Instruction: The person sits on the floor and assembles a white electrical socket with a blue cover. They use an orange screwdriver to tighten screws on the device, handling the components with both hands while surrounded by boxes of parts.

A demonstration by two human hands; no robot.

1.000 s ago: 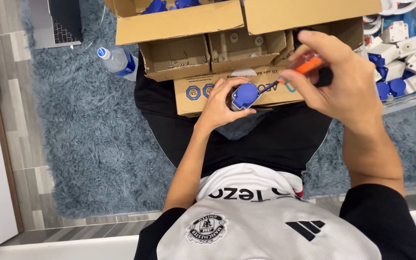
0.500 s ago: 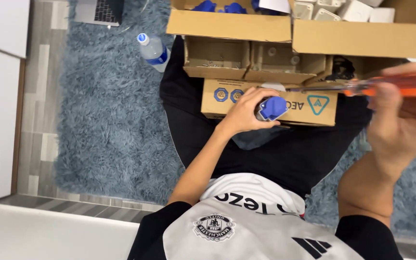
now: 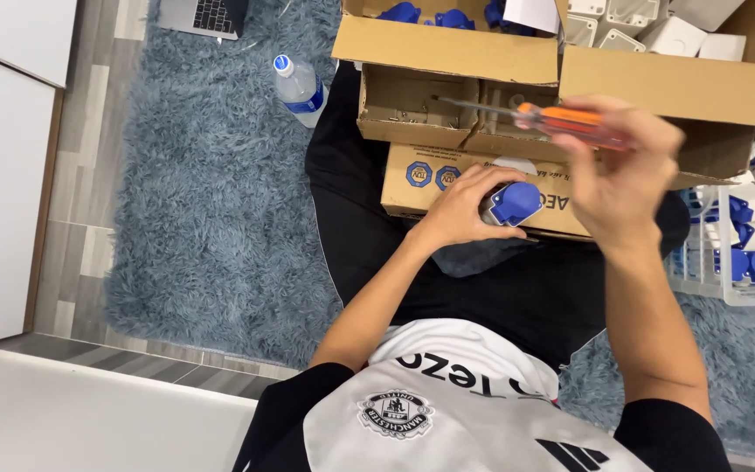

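Raised screwdriver (image 3: pixel 570 122), seemingly above socket (image 3: pixel 514 203).

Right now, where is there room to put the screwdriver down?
The fluffy blue rug has a bare stretch between the water bottle, the grey floor and the person's leg. It is crowded in the cardboard boxes and the clear bin, both full of parts. The right hand holds the screwdriver.

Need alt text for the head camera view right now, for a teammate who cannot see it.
Seen from above, a seated person's left hand grips a blue-capped socket part over the lap while the right hand holds an orange-handled screwdriver above it. Open cardboard boxes of blue and white parts sit ahead on a blue shaggy rug, with a water bottle nearby.
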